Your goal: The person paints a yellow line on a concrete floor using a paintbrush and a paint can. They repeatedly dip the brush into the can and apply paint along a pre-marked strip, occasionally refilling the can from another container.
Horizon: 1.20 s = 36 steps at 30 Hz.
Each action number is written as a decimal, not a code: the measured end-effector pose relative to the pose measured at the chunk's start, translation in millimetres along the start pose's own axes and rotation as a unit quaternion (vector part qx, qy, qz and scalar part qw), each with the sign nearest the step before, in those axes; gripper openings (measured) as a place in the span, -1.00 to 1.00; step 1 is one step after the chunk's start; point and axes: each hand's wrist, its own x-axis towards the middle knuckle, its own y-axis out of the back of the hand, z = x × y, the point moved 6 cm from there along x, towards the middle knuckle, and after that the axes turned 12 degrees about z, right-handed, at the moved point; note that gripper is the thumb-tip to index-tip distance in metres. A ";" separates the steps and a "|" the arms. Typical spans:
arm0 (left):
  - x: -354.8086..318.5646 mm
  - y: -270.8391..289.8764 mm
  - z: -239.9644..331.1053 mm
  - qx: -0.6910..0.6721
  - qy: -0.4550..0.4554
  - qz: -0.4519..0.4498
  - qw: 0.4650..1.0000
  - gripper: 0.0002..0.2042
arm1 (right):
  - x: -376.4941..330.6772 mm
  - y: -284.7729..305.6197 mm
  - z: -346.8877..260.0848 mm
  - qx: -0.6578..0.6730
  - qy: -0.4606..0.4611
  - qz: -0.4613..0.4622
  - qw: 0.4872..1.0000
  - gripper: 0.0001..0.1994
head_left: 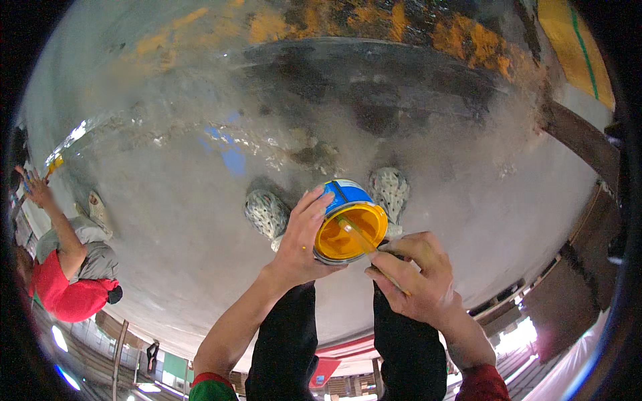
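Observation:
A blue paint can (349, 192) with yellow paint inside is tilted so its mouth faces me. My left hand (302, 235) is wrapped round the can's left side and underside. In my right hand (416, 275) is the handle of a paintbrush (361, 239), gripped between thumb and fingers. The brush's head reaches into the can, against the yellow paint on the inner wall; its bristle tips are hard to make out. A small yellow spot marks the back of my left hand.
My speckled shoes (266, 212) stand on the grey floor (187, 220). Orange-yellow paint streaks (274, 27) cross a dark patch ahead, and a blue smear (232, 158) lies nearer. At left, a person in red (83, 299) crouches, one arm extended. A yellow sheet (574, 40) hangs far right beside a brown beam (580, 142).

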 end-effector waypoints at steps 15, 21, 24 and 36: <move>16.4 40.7 6.0 -0.007 -0.058 0.132 0.989 0.12 | 24.1 -1.1 -34.8 -0.083 -0.007 0.008 0.996 -0.65; 11.1 69.0 35.3 -0.039 -0.042 0.147 0.987 0.26 | 32.8 3.6 -74.2 -0.050 -0.022 -0.014 0.998 -0.82; 0.4 92.3 53.8 -0.045 -0.040 0.173 0.983 0.28 | 39.6 4.4 -102.9 -0.056 0.005 -0.037 0.998 -0.83; -112.6 315.4 265.0 -0.027 0.093 0.271 0.958 0.20 | 23.8 16.5 -454.3 -0.107 0.227 -0.152 0.956 -0.77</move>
